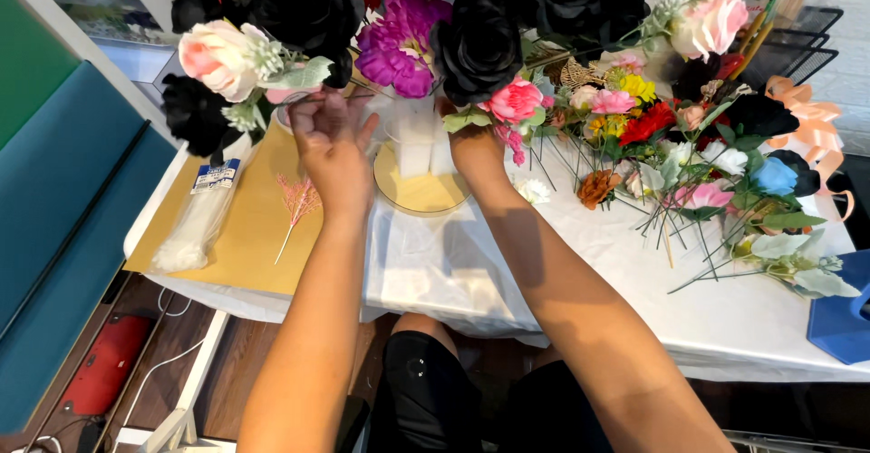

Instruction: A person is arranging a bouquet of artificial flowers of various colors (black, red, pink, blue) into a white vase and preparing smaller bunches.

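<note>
At the table's middle, a clear glass vase [415, 140] stands on a round yellow board [421, 195], packed with black, pink and purple artificial flowers [471, 45]. Your left hand [331, 149] pinches thin wire stems at the vase's left side. Your right hand [476, 149] reaches in under the blooms; its grip is hidden. Beside your left wrist lies a pink sprig [297, 201], then a bag of white cable ties [195, 222]. Loose flowers [689, 159] lie heaped to your right.

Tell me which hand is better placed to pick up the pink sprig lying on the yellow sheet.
Probably the left hand: it is raised directly above the pink sprig, while the right hand is past the white block.
</note>
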